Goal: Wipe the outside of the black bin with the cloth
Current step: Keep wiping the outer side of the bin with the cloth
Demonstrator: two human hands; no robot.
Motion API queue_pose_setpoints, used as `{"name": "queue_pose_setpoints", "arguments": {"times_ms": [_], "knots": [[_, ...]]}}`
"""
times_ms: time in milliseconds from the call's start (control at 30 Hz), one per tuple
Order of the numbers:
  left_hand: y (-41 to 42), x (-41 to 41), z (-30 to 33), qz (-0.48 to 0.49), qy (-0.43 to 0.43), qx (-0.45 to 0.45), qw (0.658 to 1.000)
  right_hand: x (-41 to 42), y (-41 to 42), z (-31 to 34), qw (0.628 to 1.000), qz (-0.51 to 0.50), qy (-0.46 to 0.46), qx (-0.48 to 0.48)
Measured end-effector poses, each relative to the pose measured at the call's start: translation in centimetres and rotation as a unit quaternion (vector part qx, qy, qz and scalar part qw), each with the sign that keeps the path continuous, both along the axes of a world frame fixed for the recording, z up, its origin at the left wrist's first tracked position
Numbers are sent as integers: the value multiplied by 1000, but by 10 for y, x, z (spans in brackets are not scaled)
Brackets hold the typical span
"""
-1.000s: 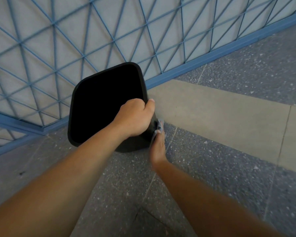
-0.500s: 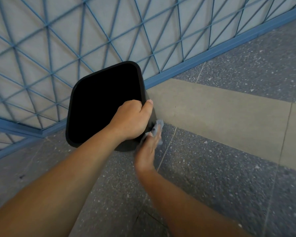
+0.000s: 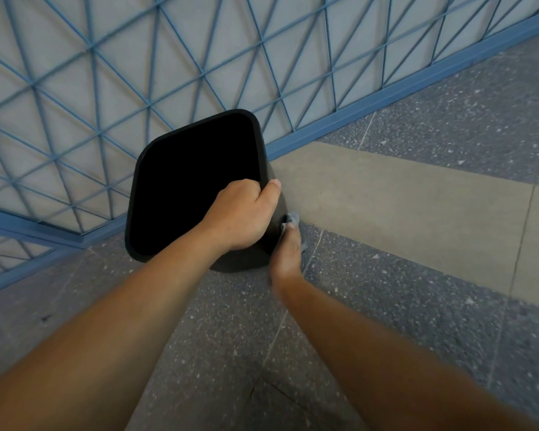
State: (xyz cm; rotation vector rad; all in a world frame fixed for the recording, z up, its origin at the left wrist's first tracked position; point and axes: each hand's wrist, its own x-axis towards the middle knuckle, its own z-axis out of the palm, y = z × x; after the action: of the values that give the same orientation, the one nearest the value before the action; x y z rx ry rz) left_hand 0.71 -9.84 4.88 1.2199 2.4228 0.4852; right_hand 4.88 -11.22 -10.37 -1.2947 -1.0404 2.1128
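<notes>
Head view, left hand (image 3: 240, 217) gripping glossy square black bin (image 3: 193, 185)

The bin (image 3: 193, 188) is black; the cloth (image 3: 291, 219) pale grey-blue; the lattice railing (image 3: 156, 73) blue (crossed diagonals); the floor (image 3: 417, 290) speckled grey.

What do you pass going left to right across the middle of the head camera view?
Blue lattice fence → black bin → left hand gripping the bin's rim → cloth under the right hand → tan floor strip
</notes>
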Motion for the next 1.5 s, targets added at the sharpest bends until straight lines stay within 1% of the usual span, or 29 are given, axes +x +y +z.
{"name": "queue_pose_setpoints", "arguments": {"times_ms": [33, 67, 100, 133, 200, 267, 300, 400, 433, 500, 567, 667, 733, 833, 933, 1000, 1067, 1133, 1200, 1267, 1400, 1500], "knots": [[0, -1, -1, -2, -1, 0, 1000, -1, -2, 5, 1000, -8, 17, 4], [0, -2, -1, -2, -4, -1, 1000, -1, -8, 11, 998, -36, 54, 1], [0, -2, 0, -3, -7, -1, 1000, 0, -13, 17, 993, -67, 95, -11], [0, -2, 1, -5, -9, -1, 1000, -3, -14, 13, 990, -84, 110, -24], [0, -2, 0, -10, -8, -1, 1000, -19, -6, -21, 989, -91, 98, -69], [-1, 1, 1, -8, -1, -1, 1000, -40, 1, -61, 988, -78, 56, -125], [-1, 1, 0, -7, 3, -1, 1000, -44, 0, -68, 987, -67, 49, -140], [1, 0, 1, -3, -2, -6, 1000, -44, -8, -51, 979, -87, 92, -158], [1, 0, 1, -4, -1, -6, 1000, -48, -9, -58, 978, -86, 84, -172], [0, -1, 0, 0, -1, -5, 1000, -68, -11, -108, 969, -117, 81, -203], [0, -1, 0, 2, -3, -4, 1000, -74, -8, -121, 965, -121, 73, -219], [0, -1, 0, 1, -5, -4, 1000, -48, -10, -51, 973, -110, 75, -190], [1, 0, 2, -1, -8, -2, 1000, -33, -5, -31, 974, -121, 80, -176], [0, 1, 3, -5, -7, -2, 1000, -30, 4, -43, 973, -127, 84, -175], [-1, -1, 2, -7, -5, -4, 1000, -31, -5, -35, 978, -111, 98, -148], [0, -1, 2, -8, -4, -4, 1000, -28, -5, -30, 977, -114, 102, -149], [0, -1, 3, -9, -2, -2, 1000, -25, 6, -38, 974, -106, 105, -170], [0, 0, 3, -11, -1, 1, 1000, -21, 18, -46, 969, -94, 127, -191], [-1, -1, 2, -11, -2, -3, 1000, -24, 18, -47, 973, -76, 107, -188], [-1, -3, 1, -8, -5, -9, 1000, -27, 11, -44, 982, -62, 73, -161], [0, -4, 0, -10, -2, -10, 1000, -18, 14, -45, 989, -51, 70, -120], [0, -3, 0, -10, 3, -10, 1000, -15, 21, -38, 989, -39, 76, -119]]}}
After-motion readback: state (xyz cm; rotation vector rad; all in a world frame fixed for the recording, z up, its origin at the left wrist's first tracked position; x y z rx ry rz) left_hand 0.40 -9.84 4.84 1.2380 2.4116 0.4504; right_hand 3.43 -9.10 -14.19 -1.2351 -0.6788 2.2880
